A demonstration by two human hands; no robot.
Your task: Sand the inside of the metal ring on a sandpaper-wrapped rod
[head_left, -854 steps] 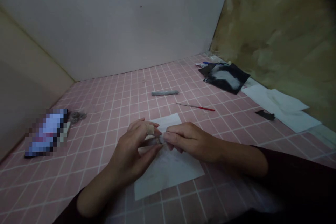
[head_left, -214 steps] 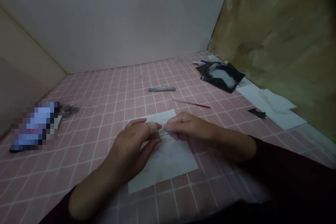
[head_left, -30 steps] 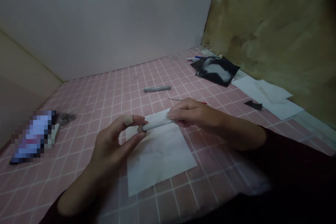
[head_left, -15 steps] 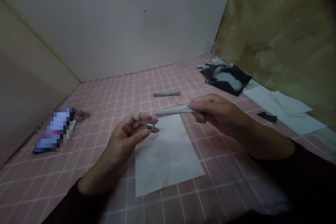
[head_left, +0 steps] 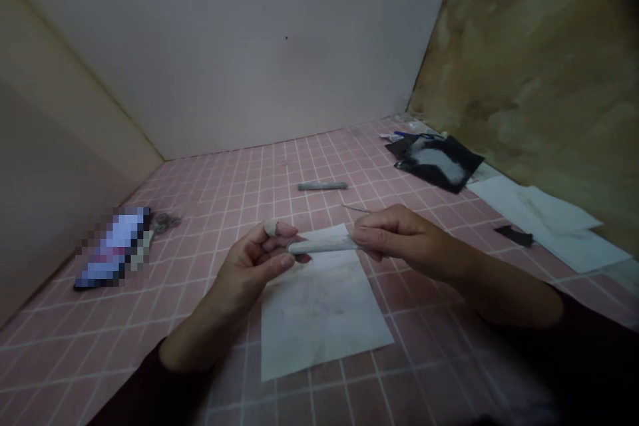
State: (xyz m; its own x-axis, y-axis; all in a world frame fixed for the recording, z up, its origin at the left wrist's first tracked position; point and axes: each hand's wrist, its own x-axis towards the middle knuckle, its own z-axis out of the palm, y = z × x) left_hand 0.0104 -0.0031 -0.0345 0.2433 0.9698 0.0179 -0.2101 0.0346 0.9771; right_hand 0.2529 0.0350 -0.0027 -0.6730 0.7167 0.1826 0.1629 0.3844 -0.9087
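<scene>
My left hand pinches a small metal ring between thumb and fingers; a pale band wraps one of its fingertips. My right hand is closed around the end of a slim grey stick, held almost level. The stick's left end meets the ring at my left fingertips; whether it passes through the opening I cannot tell. A thin wire-like piece sticks out above my right hand. Below both hands lies a smudged white paper sheet.
A second grey stick lies beyond my hands on the pink checked surface. At left are a pixelated phone-like object and a small pile of metal rings. Dusty black sheets, white papers and a dark scrap lie right.
The stick in my right hand has come down and left, so its tip now meets the ring. Before, there was a gap between them. The view has shifted slightly.
</scene>
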